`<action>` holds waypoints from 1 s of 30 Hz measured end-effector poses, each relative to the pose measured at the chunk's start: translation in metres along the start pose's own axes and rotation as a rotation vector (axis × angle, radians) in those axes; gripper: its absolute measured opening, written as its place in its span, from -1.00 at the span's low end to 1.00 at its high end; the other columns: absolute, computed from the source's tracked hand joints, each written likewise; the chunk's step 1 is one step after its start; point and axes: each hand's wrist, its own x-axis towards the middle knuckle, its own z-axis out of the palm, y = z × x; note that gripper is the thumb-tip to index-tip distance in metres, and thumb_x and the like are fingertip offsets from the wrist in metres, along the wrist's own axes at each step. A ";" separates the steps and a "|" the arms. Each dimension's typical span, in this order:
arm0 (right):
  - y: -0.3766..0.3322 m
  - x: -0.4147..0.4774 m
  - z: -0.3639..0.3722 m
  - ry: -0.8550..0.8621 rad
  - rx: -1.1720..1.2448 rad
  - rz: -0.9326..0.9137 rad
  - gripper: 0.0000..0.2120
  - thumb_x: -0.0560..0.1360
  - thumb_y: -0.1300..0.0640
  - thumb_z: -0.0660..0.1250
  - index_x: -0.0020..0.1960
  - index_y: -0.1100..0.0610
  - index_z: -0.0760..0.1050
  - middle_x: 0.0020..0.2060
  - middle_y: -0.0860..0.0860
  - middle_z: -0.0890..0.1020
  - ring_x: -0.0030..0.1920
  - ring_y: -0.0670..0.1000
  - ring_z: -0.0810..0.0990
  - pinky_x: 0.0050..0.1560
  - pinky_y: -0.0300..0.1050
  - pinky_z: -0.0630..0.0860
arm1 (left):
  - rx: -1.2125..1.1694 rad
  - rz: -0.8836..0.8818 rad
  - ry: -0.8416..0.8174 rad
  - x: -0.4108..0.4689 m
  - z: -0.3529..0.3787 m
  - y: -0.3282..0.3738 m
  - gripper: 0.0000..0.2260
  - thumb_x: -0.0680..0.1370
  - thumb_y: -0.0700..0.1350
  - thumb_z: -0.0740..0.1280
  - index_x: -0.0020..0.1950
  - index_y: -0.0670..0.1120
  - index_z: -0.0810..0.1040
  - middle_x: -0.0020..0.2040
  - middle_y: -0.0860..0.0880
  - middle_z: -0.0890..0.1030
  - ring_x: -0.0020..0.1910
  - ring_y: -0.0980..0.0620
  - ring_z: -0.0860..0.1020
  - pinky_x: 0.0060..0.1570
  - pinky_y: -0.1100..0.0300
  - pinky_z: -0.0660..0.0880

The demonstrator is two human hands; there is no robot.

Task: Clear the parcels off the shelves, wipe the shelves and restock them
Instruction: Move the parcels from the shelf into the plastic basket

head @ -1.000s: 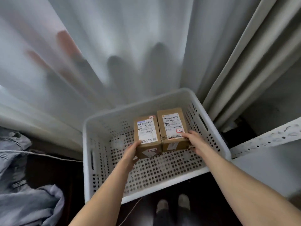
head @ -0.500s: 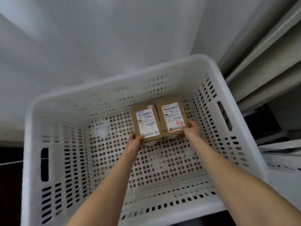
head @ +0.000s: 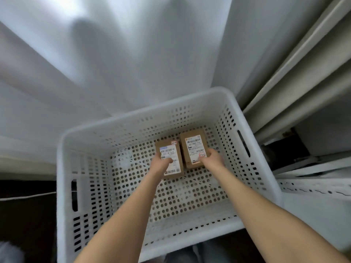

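— Left hand [head: 160,165] first. What is it doing?
— It grips the left box [head: 173,150]. Its thumb lies across the white sticker on top, and the rest of the hand is at the box's left side.
— And the right hand [head: 212,159]?
— It holds the right box [head: 193,147] at the near right corner. The thumb sits on top by a little red-edged tag, and the fingers curl down the right side.
— So each hand is closed on a box?
— Yes, one box each.
— Where are the boxes?
— Both are brown, and both are down inside the big white basket [head: 190,224], toward its far right part. They sit close together, side by side, stickers up. The right box is a bit farther from the person than the left one.
— Do they rest on the bottom of the basket?
— They are low, close to the bottom with all the round holes. I cannot tell if they touch it.
— What is around the basket?
— A white curtain [head: 133,54] hangs behind it. A white metal shelf [head: 313,188] with small holes along its edge is on the right, just beside the basket. A thin white cord [head: 28,196] runs over the dark floor on the left.
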 end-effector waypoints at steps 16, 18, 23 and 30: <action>-0.018 -0.232 -0.086 0.392 -0.578 -0.204 -0.48 0.57 0.01 0.27 0.48 0.01 0.22 0.41 0.04 0.28 0.36 0.12 0.32 0.26 0.04 0.40 | 1.263 0.915 0.027 -0.211 -0.004 0.095 -0.51 0.56 -0.07 0.29 0.44 -0.12 0.24 0.34 -0.14 0.32 0.28 -0.13 0.37 0.10 0.03 0.45; -0.005 -0.258 -0.100 0.475 -0.590 -0.196 -0.52 0.58 0.02 0.25 0.46 0.03 0.24 0.39 0.06 0.30 0.33 0.13 0.33 0.21 0.03 0.41 | 1.313 1.005 0.030 -0.237 0.010 0.100 -0.51 0.55 -0.04 0.31 0.43 -0.12 0.25 0.32 -0.14 0.33 0.29 -0.13 0.37 0.13 0.03 0.43; 0.039 -0.322 -0.140 0.626 -0.543 -0.113 -0.50 0.57 0.02 0.27 0.46 0.05 0.24 0.41 0.07 0.28 0.37 0.13 0.29 0.26 0.04 0.38 | 1.417 1.226 0.021 -0.313 0.055 0.103 -0.55 0.53 -0.07 0.31 0.39 -0.11 0.30 0.33 -0.12 0.33 0.29 -0.11 0.37 0.07 0.04 0.45; 0.133 -0.429 -0.182 0.815 -0.471 -0.019 -0.53 0.56 0.08 0.25 0.44 0.07 0.28 0.36 0.09 0.34 0.32 0.14 0.35 0.19 0.01 0.42 | 1.464 1.438 0.016 -0.430 0.121 0.067 -0.55 0.53 -0.09 0.29 0.39 -0.10 0.29 0.34 -0.11 0.32 0.30 -0.11 0.37 0.03 0.04 0.45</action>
